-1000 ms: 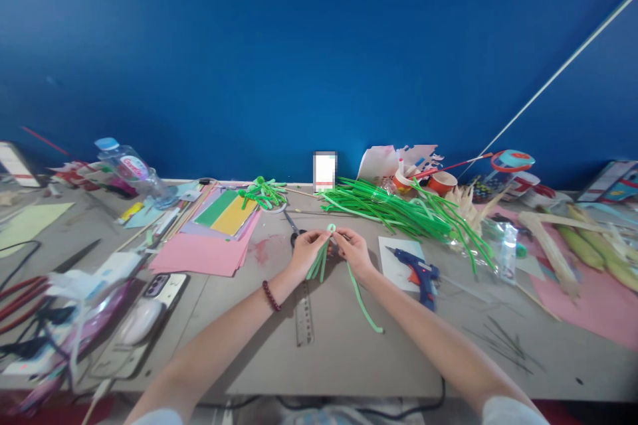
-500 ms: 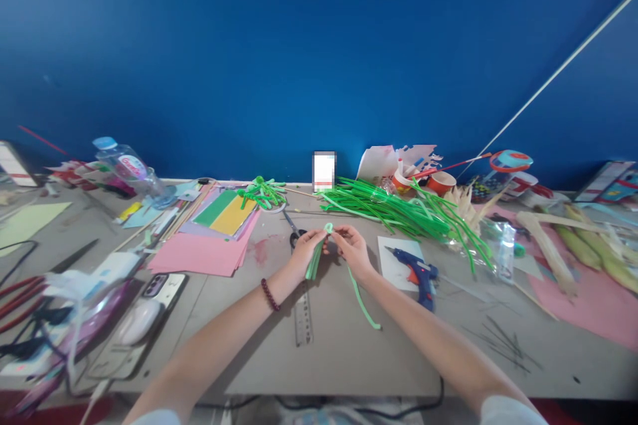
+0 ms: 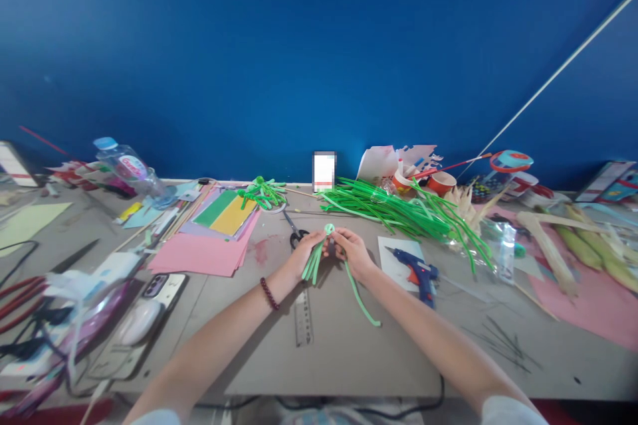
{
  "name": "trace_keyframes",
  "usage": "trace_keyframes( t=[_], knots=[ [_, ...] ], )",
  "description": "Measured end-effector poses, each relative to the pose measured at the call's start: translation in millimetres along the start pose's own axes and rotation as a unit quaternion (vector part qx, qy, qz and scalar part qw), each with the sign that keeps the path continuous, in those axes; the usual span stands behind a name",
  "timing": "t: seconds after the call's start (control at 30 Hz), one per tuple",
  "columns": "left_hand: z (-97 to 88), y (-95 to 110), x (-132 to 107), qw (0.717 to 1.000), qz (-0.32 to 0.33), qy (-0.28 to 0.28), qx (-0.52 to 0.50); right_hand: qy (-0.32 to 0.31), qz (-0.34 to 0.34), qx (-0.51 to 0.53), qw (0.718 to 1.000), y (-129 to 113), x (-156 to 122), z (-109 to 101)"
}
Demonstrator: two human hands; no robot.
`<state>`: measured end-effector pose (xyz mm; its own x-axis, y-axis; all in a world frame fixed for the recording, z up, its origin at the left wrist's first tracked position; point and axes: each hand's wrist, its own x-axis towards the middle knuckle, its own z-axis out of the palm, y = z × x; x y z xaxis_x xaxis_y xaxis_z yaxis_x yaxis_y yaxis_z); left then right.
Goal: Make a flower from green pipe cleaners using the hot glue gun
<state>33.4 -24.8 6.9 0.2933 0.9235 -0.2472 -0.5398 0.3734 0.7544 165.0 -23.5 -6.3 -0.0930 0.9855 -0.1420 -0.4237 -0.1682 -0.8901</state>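
My left hand (image 3: 308, 251) pinches a bundle of light green pipe cleaners (image 3: 314, 262) whose loose ends hang down below the fingers. At the top of the bundle is a small round loop (image 3: 329, 229), between both sets of fingertips. My right hand (image 3: 353, 251) is closed at the loop's right side, its fingers on a single light green pipe cleaner (image 3: 359, 299) that trails down toward the table. Under the left wrist lies a clear ruler (image 3: 303, 322). Black-handled scissors (image 3: 296, 236) rest just behind the left hand, partly covered by it.
A large pile of green pipe cleaners (image 3: 393, 206) spreads at the back right. Right of my hands, a blue glue gun (image 3: 421, 272) lies on white paper. Pink sheets (image 3: 199, 254) and a phone (image 3: 122, 352) with a white mouse (image 3: 141, 322) are at left. Thin dark sticks (image 3: 506, 343) lie front right.
The hanging ends of the bundle have fanned out more, and the loop at the top shows more fully. Both hands stay nearly in place; the trailing pipe cleaner has shifted slightly.
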Motion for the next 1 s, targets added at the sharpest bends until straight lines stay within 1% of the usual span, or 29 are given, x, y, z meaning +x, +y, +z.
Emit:
trace_keyframes(
  t=[0.1,0.2,0.23,0.3,0.33,0.4,0.47,0.57,0.63,0.67,0.7,0.77,1.0],
  knots=[
    [-1.0,-2.7,2.9,1.000,0.000,0.004,0.010,-0.010,0.003,0.003,1.000,-3.5,-1.4,1.5],
    [-0.6,-3.6,2.9,0.998,0.014,0.025,0.051,0.008,0.001,0.000,1.000,-5.0,-1.0,1.5],
    [-0.3,-3.6,2.1,0.996,0.030,0.032,0.080,0.015,0.002,0.002,1.000,-5.1,-0.4,1.1],
    [0.0,-3.4,-0.1,0.982,0.091,0.045,0.161,0.028,0.004,0.007,1.000,-4.8,1.1,0.1],
    [0.0,-3.7,-1.3,0.968,0.133,0.052,0.208,0.032,0.005,0.009,0.999,-4.6,1.7,-0.3],
    [-0.9,-4.9,-3.4,0.927,0.220,0.063,0.296,0.036,0.007,0.011,0.999,-4.4,2.3,-0.6],
    [-2.4,-6.8,-4.7,0.885,0.280,0.073,0.365,0.036,0.011,0.010,0.999,-4.2,1.6,-0.1],
    [-4.4,-8.9,-5.3,0.833,0.327,0.091,0.438,0.028,0.017,0.008,0.999,-3.9,-0.8,1.6],
    [-5.0,-8.9,-5.3,0.811,0.345,0.101,0.462,0.023,0.020,0.007,1.000,-3.7,-2.2,2.6],
    [-5.1,-8.6,-5.4,0.805,0.351,0.105,0.466,0.020,0.022,0.007,1.000,-3.7,-2.6,2.9],
    [-5.2,-8.2,-5.4,0.804,0.352,0.108,0.466,0.019,0.023,0.008,1.000,-3.6,-2.9,3.1],
    [-5.4,-7.6,-5.4,0.812,0.347,0.113,0.455,0.017,0.024,0.009,1.000,-3.6,-3.1,3.4],
    [-3.9,-7.2,-7.4,0.856,0.315,0.111,0.394,0.016,0.021,0.010,1.000,-3.5,-3.6,4.4]
  ],
)
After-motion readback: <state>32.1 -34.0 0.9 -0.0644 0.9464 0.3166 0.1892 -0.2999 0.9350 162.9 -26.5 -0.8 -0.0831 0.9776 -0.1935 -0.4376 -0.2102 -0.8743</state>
